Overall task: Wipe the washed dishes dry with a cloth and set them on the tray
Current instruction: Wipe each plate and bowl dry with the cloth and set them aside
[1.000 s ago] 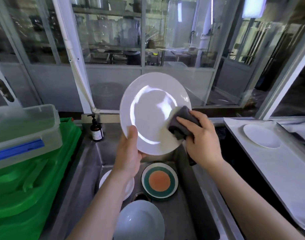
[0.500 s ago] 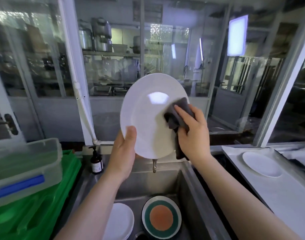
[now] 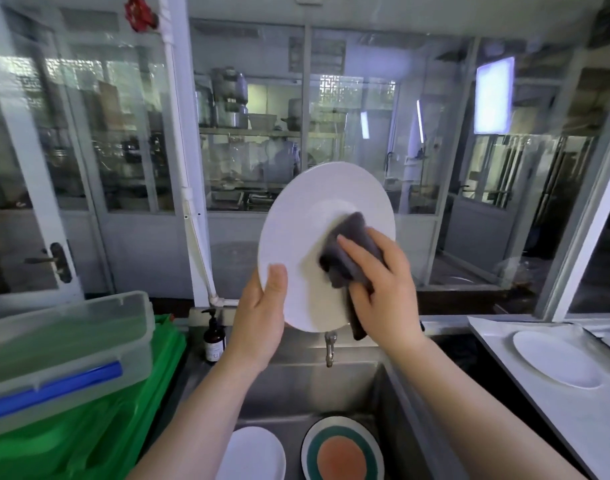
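A large white plate (image 3: pixel 296 223) is held upright above the steel sink (image 3: pixel 393 389). My left hand (image 3: pixel 260 320) grips its lower left rim, thumb on the face. My right hand (image 3: pixel 383 285) presses a dark grey cloth (image 3: pixel 352 251) against the plate's face, with a tail of cloth hanging below the hand. In the sink lie a small white plate (image 3: pixel 251 455) and a plate with a green ring and orange centre (image 3: pixel 341 452). On the white tray (image 3: pixel 525 386) at the right rests another white plate (image 3: pixel 556 358).
A tap spout (image 3: pixel 329 348) juts over the sink just below the held plate. A brown pump bottle (image 3: pixel 214 337) stands left of it. Green lids (image 3: pixel 89 424) and a clear box with a blue clip (image 3: pixel 64 344) fill the left side. Glass partitions stand behind.
The view has tilted up, so the sink sits lower in frame. My right hand has slid the cloth from the plate's right edge toward its middle. My left hand keeps its grip.
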